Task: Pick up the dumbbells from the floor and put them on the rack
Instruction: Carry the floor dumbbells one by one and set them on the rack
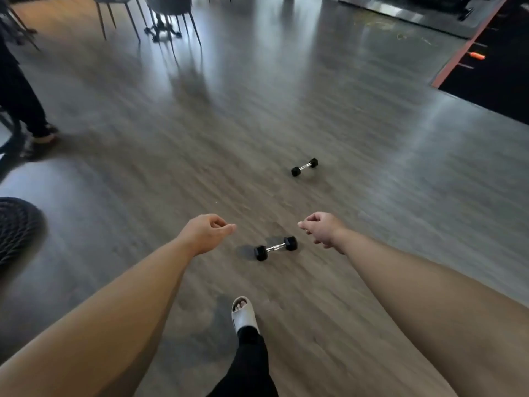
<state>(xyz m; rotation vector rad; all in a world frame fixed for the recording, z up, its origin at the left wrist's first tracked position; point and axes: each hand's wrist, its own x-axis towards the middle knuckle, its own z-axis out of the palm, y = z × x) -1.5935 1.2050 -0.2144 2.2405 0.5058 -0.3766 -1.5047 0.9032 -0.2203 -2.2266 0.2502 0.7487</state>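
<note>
Both arms reach out over the floor (372,156), left hand (207,233) and right hand (322,229) loosely curled and empty, flanking the near dumbbell (275,248) lying below them, with the far dumbbell (304,167) well beyond it.

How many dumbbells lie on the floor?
2: near dumbbell between the hands; far dumbbell farther ahead, slightly right. More may lie outside the view.

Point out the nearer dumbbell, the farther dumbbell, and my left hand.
nearer dumbbell (275,248): head view, on its chrome handle.
farther dumbbell (304,167): head view, on its chrome handle.
left hand (206,232): head view, on the back of the hand; it holds nothing.
</note>
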